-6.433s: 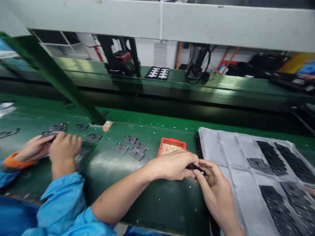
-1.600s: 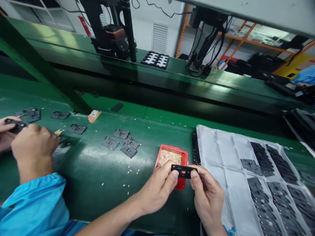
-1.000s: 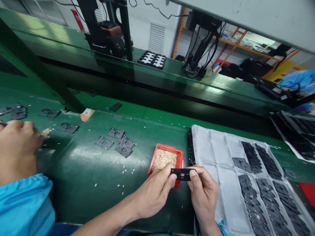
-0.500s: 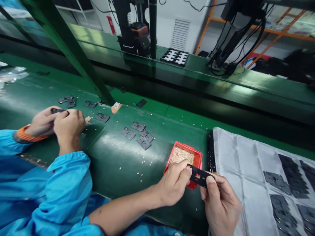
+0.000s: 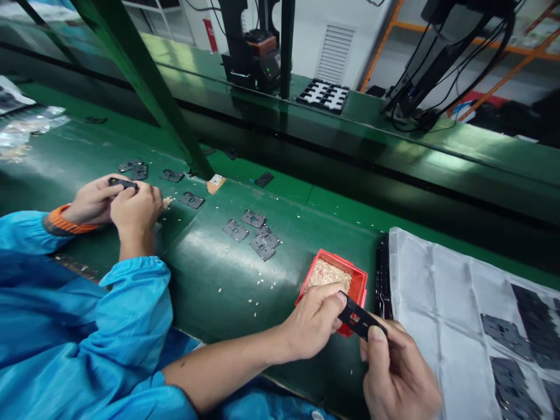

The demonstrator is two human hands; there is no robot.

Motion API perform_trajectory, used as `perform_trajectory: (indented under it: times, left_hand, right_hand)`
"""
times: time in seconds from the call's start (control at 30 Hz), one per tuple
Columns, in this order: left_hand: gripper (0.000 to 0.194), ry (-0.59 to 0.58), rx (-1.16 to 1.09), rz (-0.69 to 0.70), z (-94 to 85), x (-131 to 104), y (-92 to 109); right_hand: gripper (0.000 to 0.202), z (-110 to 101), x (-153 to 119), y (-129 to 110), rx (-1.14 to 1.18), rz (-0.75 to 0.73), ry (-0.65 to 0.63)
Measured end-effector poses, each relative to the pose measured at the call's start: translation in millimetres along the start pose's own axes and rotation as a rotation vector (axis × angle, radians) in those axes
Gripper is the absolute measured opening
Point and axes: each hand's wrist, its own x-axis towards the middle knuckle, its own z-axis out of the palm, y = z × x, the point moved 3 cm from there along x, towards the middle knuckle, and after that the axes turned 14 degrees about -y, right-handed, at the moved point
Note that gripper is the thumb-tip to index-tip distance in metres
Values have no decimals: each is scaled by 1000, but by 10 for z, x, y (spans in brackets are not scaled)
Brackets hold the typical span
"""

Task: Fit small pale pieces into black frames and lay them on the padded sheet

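Between my two hands is a flat black plastic plate (image 5: 359, 318) with small cut-outs, tilted down to the right. My left hand (image 5: 312, 321) pinches its upper left end, the thumb on top. The lower right end is gripped by my right hand (image 5: 396, 367), thumb on the near face. Just behind the plate stands a red bin (image 5: 359, 284) filled with tiny pale chips (image 5: 329, 274); my left hand covers part of its near edge. Several similar black plates (image 5: 262, 248) lie on the green bench to the left, with loose pale chips (image 5: 258, 291) scattered nearer.
At the left, a co-worker's hands (image 5: 135, 213) hold another black part. On the right is a tray under a white sheet (image 5: 420, 280) bearing rows of black plates (image 5: 507, 335). A green post (image 5: 149, 87) slants up from the bench. Behind runs a ledge with a black-and-white tray (image 5: 324, 95).
The camera view has shifted, so the bench scene sits slightly further right. The black plate tilts more steeply down to the right, still held by both my hands.
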Motion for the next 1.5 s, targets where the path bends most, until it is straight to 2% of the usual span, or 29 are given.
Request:
perform_trajectory:
  times: [0.07,0.13,0.2,0.33,0.43,0.53,0.63,0.73,0.87,0.93,1.13,1.33,1.43,1.5]
  left_hand:
    - [35,12,-75,-30,3,16,13]
    - [33,43,-87,-39,-3,8,33]
    - [32,64,-44,-23,-13,-29,58]
    - [32,8,106,7,-43,-142,85]
    - [31,-12,194,21,-77,-192,80]
    - [33,10,297,33,-90,-191,92]
    - [33,0,398,35,-73,-178,137]
    - [32,-65,494,19,-74,-186,186]
    - [20,-167,542,-52,-165,-219,217]
    - [15,-179,565,-77,-219,-235,248]
    - [12,-123,669,-55,-256,-213,393]
    - [3,-31,693,25,-224,-169,327]
    - [6,-2,649,74,-352,-252,309]
    - [12,95,667,85,-545,-376,322]
  right_hand:
    - [19,-6,-11,-53,-101,-91,-14]
    - [19,-27,5,-77,-119,-95,-41]
    - [12,-52,44,-37,-20,39,-101]
    - [25,-59,95,136,328,343,-220]
    - [29,-28,89,232,493,439,-243]
    - [28,13,67,269,557,492,-239]
    - [28,26,55,269,558,485,-192]
    - [29,14,59,252,529,449,-140]
    - [33,11,81,192,487,419,-124]
    - [35,14,91,152,461,428,-146]
    - [35,-46,121,81,376,442,-163]
    - [35,-55,86,99,267,418,-163]
    - [38,-56,51,165,184,438,-201]
    - [44,-51,52,227,144,437,-274]
